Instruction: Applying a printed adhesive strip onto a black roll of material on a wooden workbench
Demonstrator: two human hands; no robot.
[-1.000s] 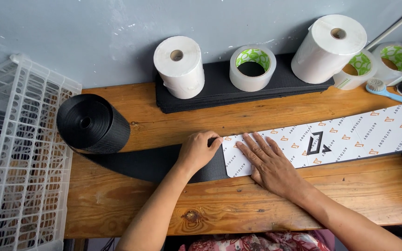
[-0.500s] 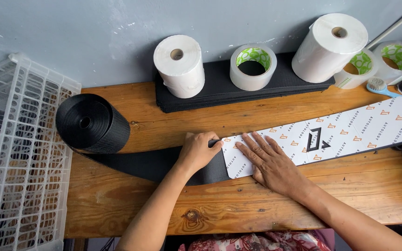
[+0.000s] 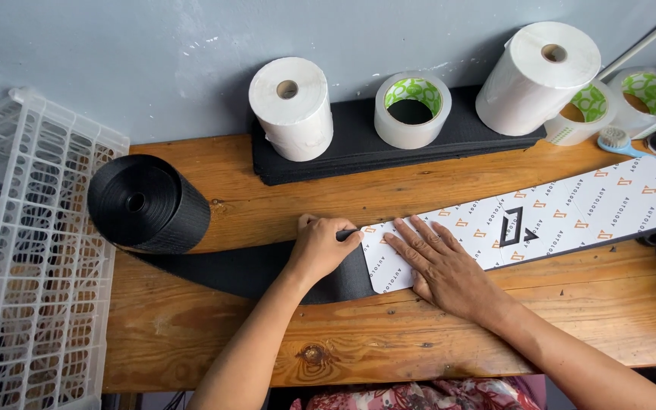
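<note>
- Black webbing strip [image 3: 252, 269]: lying centre frame on the wooden worktop [image 3: 389, 349], unrolling from the roll [image 3: 148, 203] at left; likely soft, limp; best pinched at its edges.
- Patterned white card [image 3: 540, 220]: lying centre-right, overlapping the strip end; likely stiff, light.
- Left hand [image 3: 322, 249]: curling, pressing strip end beside card edge.
- Right hand [image 3: 442, 266]: lying flat, fingers spread, pressing card, gripping nothing.
</note>
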